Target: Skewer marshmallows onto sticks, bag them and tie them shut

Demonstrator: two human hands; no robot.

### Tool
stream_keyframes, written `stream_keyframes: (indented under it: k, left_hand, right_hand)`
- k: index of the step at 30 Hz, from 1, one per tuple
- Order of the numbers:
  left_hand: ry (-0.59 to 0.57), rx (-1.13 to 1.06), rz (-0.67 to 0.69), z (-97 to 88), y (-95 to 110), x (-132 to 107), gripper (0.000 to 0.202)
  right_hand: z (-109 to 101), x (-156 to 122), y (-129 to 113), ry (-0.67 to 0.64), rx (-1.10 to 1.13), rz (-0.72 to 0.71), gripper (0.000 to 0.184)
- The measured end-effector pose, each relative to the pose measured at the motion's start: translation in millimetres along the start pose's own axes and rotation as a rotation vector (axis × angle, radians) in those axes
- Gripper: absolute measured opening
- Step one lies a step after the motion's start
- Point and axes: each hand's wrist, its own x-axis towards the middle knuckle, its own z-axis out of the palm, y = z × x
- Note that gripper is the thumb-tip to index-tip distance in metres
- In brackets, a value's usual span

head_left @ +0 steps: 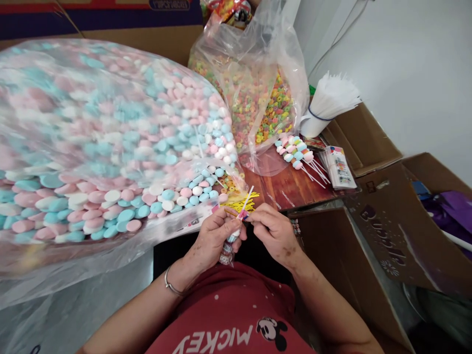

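In front of my shirt, my left hand is closed around a candy skewer in a clear printed wrapper. The skewer's white stick points up and away from me. A thin gold twist tie crosses the gathered wrapper neck at the stick. My right hand pinches at that neck from the other side; its fingertips partly hide the tie's end. Just beyond my hands lies a bunch of yellow twist ties. Flat printed wrappers lie to the left.
A large clear bag of pink, white and blue candies covers the left. Behind stands a bag of coloured ring candies. Finished candy skewers, a pack of printed wrappers and a cup of white sticks sit right, near cardboard boxes.
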Motion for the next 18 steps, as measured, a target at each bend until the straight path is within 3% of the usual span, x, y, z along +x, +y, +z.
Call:
stream_keyframes:
  k: [4, 8, 10, 13, 15, 18]
  left_hand:
    - [0.027, -0.004, 0.015, -0.9, -0.7, -1.1, 0.026]
    - [0.076, 0.039, 0.024, 2.5, 1.1, -1.6, 0.025]
    - [0.112, 0.076, 0.022, 4.5, 1.3, -1.0, 0.024]
    - [0.142, 0.167, -0.019, 3.7, 2.9, 1.6, 0.023]
    - [0.091, 0.259, -0.109, -1.0, 7.3, 3.7, 0.022]
    - [-0.188, 0.437, -0.311, -12.3, 17.6, 4.5, 0.020]
  right_hand:
    - [0.8, -0.6, -0.6, -0.028, -0.002, -0.010, 0.030]
    - [3.3, -2.8, -5.9, -0.053, -0.096, -0.052, 0.019]
    - [3.9, -4.4, -7.4, -0.043, -0.262, -0.133, 0.019]
    - [0.6, -4.2, -6.8, -0.066, -0.542, -0.370, 0.025]
    - [-5.2, -1.0, -6.2, -0.156, -0.613, -0.548, 0.024]
    - [-15.4, 6.1, -9.0, -0.356, -0.562, -0.684, 0.024]
